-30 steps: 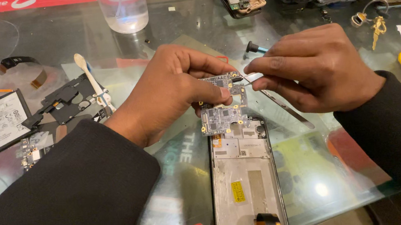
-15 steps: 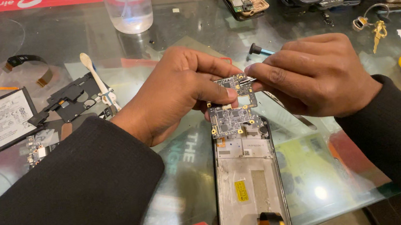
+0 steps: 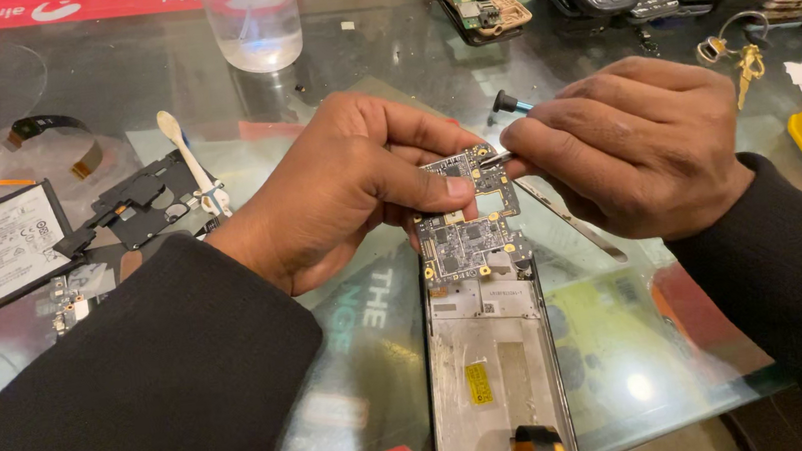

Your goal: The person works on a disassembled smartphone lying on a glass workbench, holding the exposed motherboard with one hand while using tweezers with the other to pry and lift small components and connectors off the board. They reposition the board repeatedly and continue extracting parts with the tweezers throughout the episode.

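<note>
Left hand (image 3: 347, 196) grip pinches circuit board (image 3: 467, 233) by its edges; right hand (image 3: 629, 154) closed on a screwdriver (image 3: 508, 102). Board looks light, stiff, fragile.

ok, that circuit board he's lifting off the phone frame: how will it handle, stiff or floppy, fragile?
The circuit board looks thin and flat and keeps its shape while pinched at one edge by the left hand, so probably stiff and light. The large cutout near its top leaves narrow strips, likely easy to crack. Its small exposed components make it probably fragile under the tool in the right hand.
</note>
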Available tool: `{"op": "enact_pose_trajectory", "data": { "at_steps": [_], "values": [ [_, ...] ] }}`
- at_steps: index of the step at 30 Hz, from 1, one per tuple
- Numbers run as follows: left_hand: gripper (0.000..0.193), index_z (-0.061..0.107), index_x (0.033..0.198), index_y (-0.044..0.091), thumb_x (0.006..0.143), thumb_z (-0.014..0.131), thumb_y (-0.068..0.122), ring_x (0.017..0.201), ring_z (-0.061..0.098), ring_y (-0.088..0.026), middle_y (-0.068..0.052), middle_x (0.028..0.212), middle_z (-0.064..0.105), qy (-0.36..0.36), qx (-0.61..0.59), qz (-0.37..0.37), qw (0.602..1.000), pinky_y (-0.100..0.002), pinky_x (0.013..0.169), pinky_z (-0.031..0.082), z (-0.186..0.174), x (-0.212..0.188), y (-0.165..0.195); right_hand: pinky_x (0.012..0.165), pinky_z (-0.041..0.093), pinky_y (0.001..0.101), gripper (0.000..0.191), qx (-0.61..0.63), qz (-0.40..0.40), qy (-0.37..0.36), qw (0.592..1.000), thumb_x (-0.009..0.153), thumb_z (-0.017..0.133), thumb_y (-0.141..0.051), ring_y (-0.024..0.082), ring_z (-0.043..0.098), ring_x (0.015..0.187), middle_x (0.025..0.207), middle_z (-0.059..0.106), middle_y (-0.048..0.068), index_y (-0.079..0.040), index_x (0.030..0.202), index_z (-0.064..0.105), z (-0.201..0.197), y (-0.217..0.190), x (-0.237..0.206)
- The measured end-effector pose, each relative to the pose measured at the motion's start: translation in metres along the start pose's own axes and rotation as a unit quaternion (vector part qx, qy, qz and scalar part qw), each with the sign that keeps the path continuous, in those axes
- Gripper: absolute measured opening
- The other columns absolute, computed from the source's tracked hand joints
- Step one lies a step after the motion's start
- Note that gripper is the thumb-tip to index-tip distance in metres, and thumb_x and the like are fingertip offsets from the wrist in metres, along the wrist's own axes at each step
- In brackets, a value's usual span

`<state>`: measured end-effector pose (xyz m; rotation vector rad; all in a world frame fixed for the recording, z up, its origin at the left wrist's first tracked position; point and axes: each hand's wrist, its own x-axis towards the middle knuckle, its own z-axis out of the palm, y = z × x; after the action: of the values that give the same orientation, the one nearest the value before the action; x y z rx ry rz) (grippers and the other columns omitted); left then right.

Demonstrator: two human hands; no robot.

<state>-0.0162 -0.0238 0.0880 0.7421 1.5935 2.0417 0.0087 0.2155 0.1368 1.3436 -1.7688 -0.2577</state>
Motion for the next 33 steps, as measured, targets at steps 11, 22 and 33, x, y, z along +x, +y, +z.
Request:
{"op": "enact_pose_trajectory", "data": {
  "at_steps": [11, 22, 33],
  "values": [
    [0.032, 0.075, 0.114, -0.006, 0.082, 0.073, -0.005, 0.074, 0.072, -0.011, -0.012, 0.094, 0.08, 0.001, 0.046, 0.034, 0.998, -0.025, 0.062, 0.057, 0.002, 0.0, 0.0, 0.055, 0.047, 0.035, 0.016, 0.044, 0.023, -0.045, 0.998, 0.087, 0.081, -0.017, 0.022, 0.062, 0.062, 0.072, 0.063, 0.005, -0.005, 0.088, 0.07, 0.002, 0.002, -0.006],
    [0.032, 0.077, 0.114, -0.002, 0.082, 0.073, -0.004, 0.076, 0.071, -0.009, -0.008, 0.095, 0.08, -0.018, 0.093, 0.057, 0.994, -0.024, 0.064, 0.056, 0.008, 0.001, -0.004, 0.055, 0.046, 0.0395, 0.013, 0.151, 0.061, -0.094, 0.982, 0.089, 0.079, -0.013, 0.027, 0.063, 0.064, 0.075, 0.063, 0.007, -0.005, 0.092, 0.068, 0.003, 0.007, -0.024],
    [0.031, 0.076, 0.111, 0.0, 0.08, 0.077, -0.002, 0.078, 0.074, -0.01, -0.007, 0.092, 0.08, 0.007, 0.125, 0.051, 0.991, -0.024, 0.069, 0.061, 0.005, 0.008, -0.004, 0.06, 0.047, 0.0364, 0.014, 0.276, 0.207, -0.083, 0.935, 0.1, 0.067, -0.014, 0.026, 0.064, 0.064, 0.077, 0.066, 0.012, -0.001, 0.102, 0.073, 0.009, 0.017, -0.037]
  ]
}}
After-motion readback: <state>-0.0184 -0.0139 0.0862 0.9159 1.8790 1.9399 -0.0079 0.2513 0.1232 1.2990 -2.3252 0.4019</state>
